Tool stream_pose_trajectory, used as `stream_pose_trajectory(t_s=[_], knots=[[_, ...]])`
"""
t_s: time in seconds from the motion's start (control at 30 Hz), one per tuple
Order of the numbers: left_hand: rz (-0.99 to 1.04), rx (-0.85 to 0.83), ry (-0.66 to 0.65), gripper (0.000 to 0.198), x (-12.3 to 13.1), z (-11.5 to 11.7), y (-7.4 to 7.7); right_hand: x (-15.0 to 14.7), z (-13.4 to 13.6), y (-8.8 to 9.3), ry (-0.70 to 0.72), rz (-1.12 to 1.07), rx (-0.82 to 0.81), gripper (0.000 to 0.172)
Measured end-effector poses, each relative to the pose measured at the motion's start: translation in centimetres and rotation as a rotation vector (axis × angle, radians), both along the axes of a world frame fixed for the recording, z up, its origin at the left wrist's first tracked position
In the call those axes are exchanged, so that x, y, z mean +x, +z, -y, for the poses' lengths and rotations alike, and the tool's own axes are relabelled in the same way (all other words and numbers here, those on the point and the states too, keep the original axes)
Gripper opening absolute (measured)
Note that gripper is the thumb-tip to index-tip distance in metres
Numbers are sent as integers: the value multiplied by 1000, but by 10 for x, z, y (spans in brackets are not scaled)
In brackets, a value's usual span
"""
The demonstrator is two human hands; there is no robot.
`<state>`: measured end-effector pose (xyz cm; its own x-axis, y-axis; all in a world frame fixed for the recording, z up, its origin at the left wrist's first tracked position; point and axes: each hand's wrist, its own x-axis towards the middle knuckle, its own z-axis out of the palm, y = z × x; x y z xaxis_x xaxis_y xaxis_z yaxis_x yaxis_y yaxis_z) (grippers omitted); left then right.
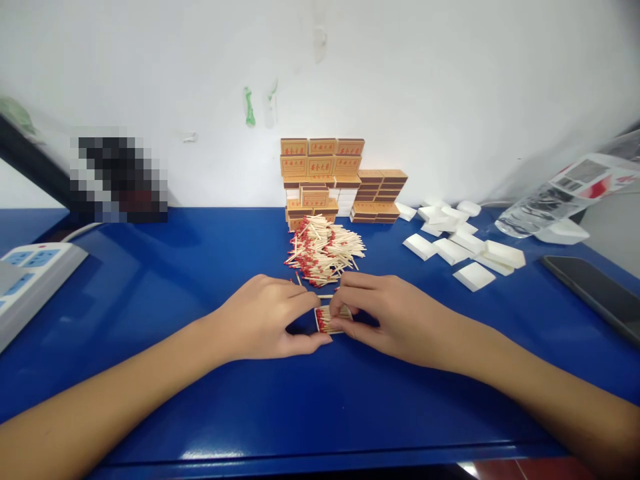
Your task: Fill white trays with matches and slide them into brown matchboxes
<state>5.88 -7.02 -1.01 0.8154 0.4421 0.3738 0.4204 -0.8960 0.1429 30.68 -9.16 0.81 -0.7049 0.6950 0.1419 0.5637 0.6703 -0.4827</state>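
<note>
A small white matchbox tray [317,321] filled with red-headed matches [325,319] lies on the blue table between my hands. My left hand [265,317] has its thumb and index finger around the tray's left end, holding it. Over the right part of the tray, my right hand [385,310] is closed, with thumb and fingertips pinched on the matches inside; its fingers hide part of them. Just behind the tray lies a loose match [325,296]. A heap of loose matches [327,250] spreads beyond my hands.
Stacked orange matchboxes [320,167] stand against the wall. White empty trays [475,277] lie scattered at the right, near a clear plastic bottle [545,200] and a black phone [595,290]. At the left edge sits a white power strip [45,287] on the blue table [280,407].
</note>
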Motion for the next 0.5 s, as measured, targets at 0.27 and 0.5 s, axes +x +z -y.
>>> stream_pose_trajectory(t_s=[0.27, 0.5], knots=[[17, 0, -10, 31, -1, 0, 0, -1, 0, 3, 14, -56, -167, 7], [17, -7, -13, 30, 0, 1, 1, -1, 4, 5, 53, -74, -246, 14]])
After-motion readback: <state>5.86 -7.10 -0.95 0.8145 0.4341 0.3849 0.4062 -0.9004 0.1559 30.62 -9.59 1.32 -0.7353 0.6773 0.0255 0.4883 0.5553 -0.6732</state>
